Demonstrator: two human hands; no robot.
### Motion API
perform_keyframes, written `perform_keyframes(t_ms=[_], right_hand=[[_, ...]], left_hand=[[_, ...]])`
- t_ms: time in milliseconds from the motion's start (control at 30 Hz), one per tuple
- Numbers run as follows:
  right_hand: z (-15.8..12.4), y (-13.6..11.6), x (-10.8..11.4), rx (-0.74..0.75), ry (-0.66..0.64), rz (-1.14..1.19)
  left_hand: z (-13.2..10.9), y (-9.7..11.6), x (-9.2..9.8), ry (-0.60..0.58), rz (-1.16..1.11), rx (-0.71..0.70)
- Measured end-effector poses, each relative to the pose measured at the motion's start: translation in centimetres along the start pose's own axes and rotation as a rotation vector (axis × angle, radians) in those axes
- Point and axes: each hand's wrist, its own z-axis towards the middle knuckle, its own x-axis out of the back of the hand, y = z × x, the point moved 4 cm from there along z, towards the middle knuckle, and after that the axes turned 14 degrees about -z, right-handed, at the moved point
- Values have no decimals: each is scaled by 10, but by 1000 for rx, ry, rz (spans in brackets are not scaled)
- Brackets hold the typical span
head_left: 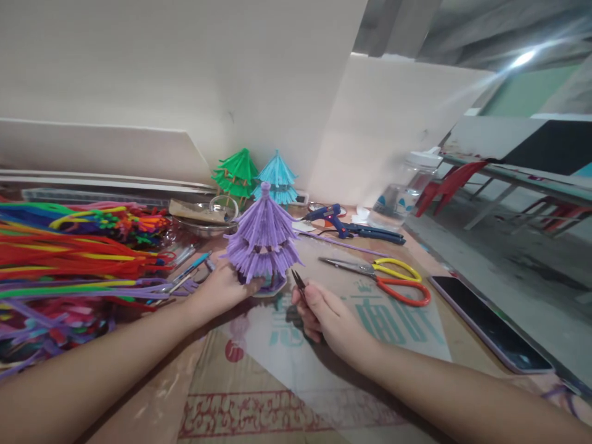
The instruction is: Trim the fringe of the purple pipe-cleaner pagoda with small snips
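Tip toward twelve o'clock, the purple tower stands upright on the counter. Beyond, a pale wall rises at twelve. The tower's two roof tiers look fuzzy and ribbed. The left hand, at seven, clamps its base; the right hand, at five, pinches dark tweezers.

purple two-tiered model: fuzzy sloping strips, knobbed top, pale base | upright, left fingers gripping it low | dark tweezer-like tool: in right fingers, tips slightly parted, angled upward near the lower tier
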Motion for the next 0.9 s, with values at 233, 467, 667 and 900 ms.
perform_keyframes(t_ms=[233,467,667,900], right_hand=[[-1,-1,-2,-42,-76,53],[-3,-4,0,-19,-36,67],[-2,0,3,-54,-12,98],[-2,-2,4,-64,-2,135]], left_hand=[[-3,2,4,10,-89,7],[-5,3,1,-91,-2,-41],[-5,1,-1,-75,0,-44],[-4,-2,-4,-69,15,-29]])
